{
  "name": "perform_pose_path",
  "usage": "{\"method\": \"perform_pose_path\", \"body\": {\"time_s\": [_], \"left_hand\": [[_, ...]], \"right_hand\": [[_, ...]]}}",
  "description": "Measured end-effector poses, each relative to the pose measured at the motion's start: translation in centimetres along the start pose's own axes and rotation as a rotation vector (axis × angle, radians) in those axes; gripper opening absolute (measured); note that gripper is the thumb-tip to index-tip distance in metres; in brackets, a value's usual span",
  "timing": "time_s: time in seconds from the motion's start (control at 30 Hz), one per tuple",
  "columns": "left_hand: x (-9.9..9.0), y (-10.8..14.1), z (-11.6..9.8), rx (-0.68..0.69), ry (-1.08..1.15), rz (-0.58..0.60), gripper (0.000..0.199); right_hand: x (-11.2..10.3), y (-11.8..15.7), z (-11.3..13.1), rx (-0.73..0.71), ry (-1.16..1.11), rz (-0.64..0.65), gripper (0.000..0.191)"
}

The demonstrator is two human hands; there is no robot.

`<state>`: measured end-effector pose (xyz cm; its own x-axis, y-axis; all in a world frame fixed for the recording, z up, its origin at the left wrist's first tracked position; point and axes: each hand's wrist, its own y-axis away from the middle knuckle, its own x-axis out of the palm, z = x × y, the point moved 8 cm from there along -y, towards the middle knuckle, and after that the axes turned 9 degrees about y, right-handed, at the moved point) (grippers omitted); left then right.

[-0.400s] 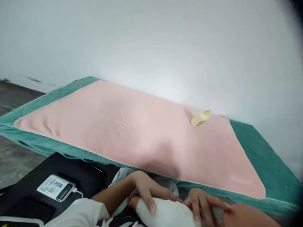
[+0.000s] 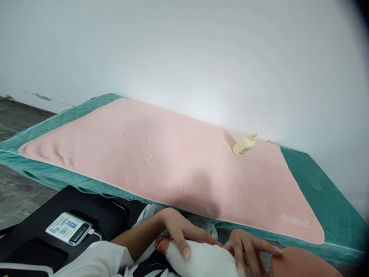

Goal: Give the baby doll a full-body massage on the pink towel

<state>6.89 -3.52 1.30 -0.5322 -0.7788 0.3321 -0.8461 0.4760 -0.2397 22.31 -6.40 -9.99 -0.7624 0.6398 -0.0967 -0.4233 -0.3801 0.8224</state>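
Note:
At the bottom of the head view, my left hand (image 2: pixel 187 231) lies over a rounded white thing (image 2: pixel 203 258), thumb and fingers pressed on its top. Beside it, to the right, my right hand (image 2: pixel 248 248) has bent, spread fingers; its fingertips touch the white thing's right end, and one finger reaches to a smooth orange-brown surface (image 2: pixel 301 261). What the white thing is cannot be made out, since its lower part is cut off by the frame. A pale yellow pump bottle (image 2: pixel 243 146) stands on the pink cloth (image 2: pixel 173 154), away from both hands.
The pink cloth covers a bed with a green sheet (image 2: pixel 319 184) against a white wall (image 2: pixel 187 57). At lower left, a white device with a cable (image 2: pixel 67 229) lies on a black surface (image 2: pixel 95 209). Grey floor (image 2: pixel 20 194) shows at the left.

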Motion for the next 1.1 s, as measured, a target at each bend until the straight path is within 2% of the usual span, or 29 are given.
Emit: {"method": "perform_pose_path", "body": {"time_s": [0.07,0.1,0.13,0.3,0.37,0.43,0.57,0.63,0.77,0.8,0.83,0.93,1.0,1.1], "left_hand": [[-0.1,0.1,0.0,0.019,-0.018,-0.001,0.101],[-0.2,0.2,0.0,0.023,-0.023,-0.005,0.1],[-0.2,0.2,0.0,0.021,-0.022,-0.01,0.099],[-0.3,0.2,-0.1,-0.003,-0.001,-0.054,0.095],[-0.3,0.1,-0.2,0.001,-0.01,-0.051,0.095],[-0.2,0.1,0.0,-0.011,-0.012,-0.027,0.1],[-0.3,0.0,0.4,-0.047,-0.003,-0.025,0.105],[-0.4,-0.1,0.2,-0.018,-0.022,-0.038,0.104],[-0.4,-0.2,-0.3,0.064,-0.062,-0.022,0.1],[-0.4,-0.2,-0.2,0.055,-0.063,-0.018,0.1],[-0.4,-0.2,-0.1,0.038,-0.062,-0.017,0.101],[-0.3,-0.1,0.2,0.009,-0.071,-0.004,0.102],[-0.2,0.0,0.2,0.016,-0.078,0.012,0.101],[-0.2,0.3,0.4,0.013,-0.069,0.027,0.103]], "right_hand": [[-1.8,0.5,-2.2,0.294,-0.032,-0.211,0.104],[-2.5,0.9,-3.0,0.396,-0.044,-0.279,0.103],[-2.9,1.0,-3.3,0.436,-0.045,-0.294,0.101],[-2.4,0.1,-3.4,0.404,0.084,-0.117,0.088],[-2.2,0.0,-3.4,0.402,0.106,-0.09,0.085],[-2.3,0.1,-3.4,0.412,0.094,-0.121,0.082],[-3.5,0.5,-3.6,0.4,-0.122,-0.335,0.074],[-3.6,0.3,-3.9,0.398,-0.178,-0.355,0.073],[-1.9,-0.6,-3.7,0.373,0.046,-0.055,0.073],[-1.6,-0.5,-3.6,0.367,0.077,-0.02,0.072],[-1.6,-0.3,-3.5,0.374,0.075,-0.03,0.073],[-2.5,0.7,-3.7,0.443,-0.034,-0.2,0.08],[-2.8,1.1,-3.9,0.476,-0.066,-0.256,0.083],[-2.3,0.4,-3.7,0.444,0.041,-0.146,0.086]]}}
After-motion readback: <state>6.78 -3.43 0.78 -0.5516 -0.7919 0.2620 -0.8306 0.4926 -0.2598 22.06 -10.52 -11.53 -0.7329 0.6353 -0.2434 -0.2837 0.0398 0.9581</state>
